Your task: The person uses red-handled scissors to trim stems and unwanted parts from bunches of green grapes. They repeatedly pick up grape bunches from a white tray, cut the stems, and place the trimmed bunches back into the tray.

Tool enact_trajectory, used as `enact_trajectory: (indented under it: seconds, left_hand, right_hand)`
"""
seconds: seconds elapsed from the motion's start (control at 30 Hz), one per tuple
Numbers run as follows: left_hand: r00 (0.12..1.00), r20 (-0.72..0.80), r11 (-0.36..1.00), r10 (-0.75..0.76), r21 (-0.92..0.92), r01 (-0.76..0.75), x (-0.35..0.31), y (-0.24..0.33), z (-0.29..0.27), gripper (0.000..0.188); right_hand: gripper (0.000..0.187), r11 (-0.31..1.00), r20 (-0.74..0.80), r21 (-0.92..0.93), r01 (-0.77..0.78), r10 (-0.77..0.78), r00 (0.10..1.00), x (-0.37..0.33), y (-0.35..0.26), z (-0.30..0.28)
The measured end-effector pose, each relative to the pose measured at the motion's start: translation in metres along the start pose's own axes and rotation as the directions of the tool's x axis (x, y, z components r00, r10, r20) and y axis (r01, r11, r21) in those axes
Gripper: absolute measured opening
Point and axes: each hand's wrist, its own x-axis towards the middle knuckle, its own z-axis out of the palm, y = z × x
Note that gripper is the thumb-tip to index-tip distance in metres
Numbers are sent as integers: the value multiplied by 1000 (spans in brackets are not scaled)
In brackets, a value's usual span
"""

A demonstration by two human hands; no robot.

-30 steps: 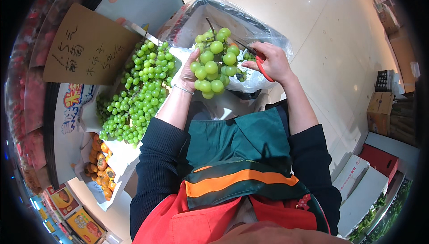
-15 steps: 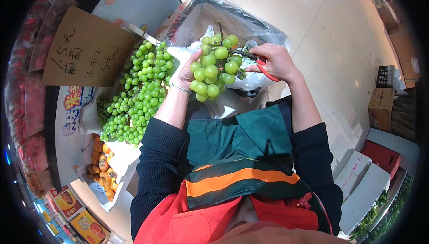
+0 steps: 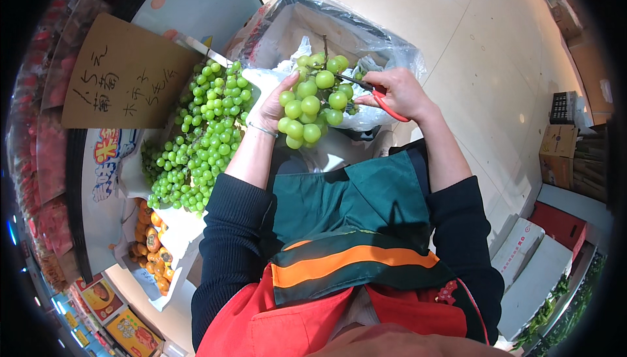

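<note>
A bunch of large green grapes (image 3: 309, 105) hangs in front of me, its brown stem sticking up at the top. My left hand (image 3: 272, 103) is closed around the bunch's left side, its fingers mostly hidden behind the fruit. On the right, my right hand (image 3: 400, 90) grips red-handled scissors (image 3: 390, 107). Their dark blades reach into the upper right of the bunch, by the stem; whether they are closed on a twig I cannot tell. Beneath the bunch stands a bin (image 3: 287, 11) lined with clear plastic, with crumpled white plastic and scraps inside.
To my left, a pile of green grapes (image 3: 212, 122) lies in a white-lined box, beside a handwritten cardboard sign (image 3: 124, 73). Nearer me is a box of orange persimmons (image 3: 153, 243). Cartons (image 3: 558, 148) and a white box (image 3: 519, 246) stand at the right on the tiled floor.
Almost nothing differs. The bunch and both hands have shifted only very slightly, and the scissors remain at the bunch's upper right.
</note>
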Motion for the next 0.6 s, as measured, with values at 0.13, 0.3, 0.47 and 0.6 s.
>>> enact_trajectory:
  seconds: [0.13,0.3,0.47,0.6]
  left_hand:
    - [1000,-11,1000,-16,-15,15,-1,0,0,57]
    - [999,-35,1000,-3,-1,3,-2,0,0,54]
    - [999,-35,1000,-10,-23,9,-2,-1,1,54]
    - [999,-44,1000,1,-23,-2,-3,0,2,53]
  right_hand:
    - [37,1000,-28,28,2,-1,1000,-1,1,9]
    - [36,997,-89,-21,79,-80,993,-4,5,17]
    - [35,995,-150,15,96,-92,984,-6,5,28]
    - [35,994,-130,86,62,-50,990,-5,8,31]
